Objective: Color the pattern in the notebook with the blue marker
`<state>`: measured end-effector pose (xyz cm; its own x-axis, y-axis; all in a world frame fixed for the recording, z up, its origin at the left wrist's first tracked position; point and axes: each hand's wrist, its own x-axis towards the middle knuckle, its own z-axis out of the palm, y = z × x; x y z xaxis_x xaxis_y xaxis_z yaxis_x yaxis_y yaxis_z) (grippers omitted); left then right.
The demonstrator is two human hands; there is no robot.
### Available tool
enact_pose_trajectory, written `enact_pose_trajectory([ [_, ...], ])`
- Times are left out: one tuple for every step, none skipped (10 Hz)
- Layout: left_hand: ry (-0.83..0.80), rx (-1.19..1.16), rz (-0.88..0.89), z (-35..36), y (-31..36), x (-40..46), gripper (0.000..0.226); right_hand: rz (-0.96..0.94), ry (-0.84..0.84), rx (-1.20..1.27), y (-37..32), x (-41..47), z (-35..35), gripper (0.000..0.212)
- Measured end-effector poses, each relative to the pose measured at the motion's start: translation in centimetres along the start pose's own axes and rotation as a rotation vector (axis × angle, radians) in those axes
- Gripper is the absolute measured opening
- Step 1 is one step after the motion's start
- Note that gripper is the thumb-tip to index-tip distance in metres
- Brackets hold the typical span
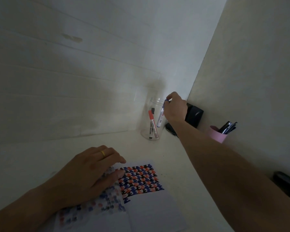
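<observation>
An open notebook (151,208) lies on the white desk in front of me, its right page bearing a blue, red and black pattern (141,178). My left hand (89,174), with a gold ring, rests flat on the left page, whose ink shows through faintly. At the desk's back stands a clear plastic jar (149,129). My right hand (174,108) is over its rim, fingers pinched on the cap end of the blue marker (161,116), which stands tilted inside the jar. A red marker (152,124) and a black marker (152,111) also stand in the jar.
A pink cup (216,134) of dark pens stands at the right wall. A black box-like object (193,114) and a dark flat object (170,128) sit in the corner behind the jar. Another dark object (286,183) lies at the right edge.
</observation>
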<state>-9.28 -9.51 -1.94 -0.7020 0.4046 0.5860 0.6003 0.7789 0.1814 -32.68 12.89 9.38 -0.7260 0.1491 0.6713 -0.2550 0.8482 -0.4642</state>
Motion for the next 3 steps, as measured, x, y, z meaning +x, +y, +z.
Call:
enact_pose_trajectory([
  [-0.004, 0.007, 0.023, -0.1, 0.4, 0.4, 0.032, 0.015, -0.016, -0.007, 0.2, -0.3, -0.9, 0.021],
  [0.007, 0.021, 0.031, -0.1, 0.2, 0.3, 0.033, -0.065, -0.008, 0.019, -0.5, -1.4, -1.8, 0.02],
  [0.009, 0.031, 0.027, -0.1, -0.4, 0.4, 0.032, -0.147, -0.002, 0.093, -0.7, -3.9, -2.5, 0.019],
])
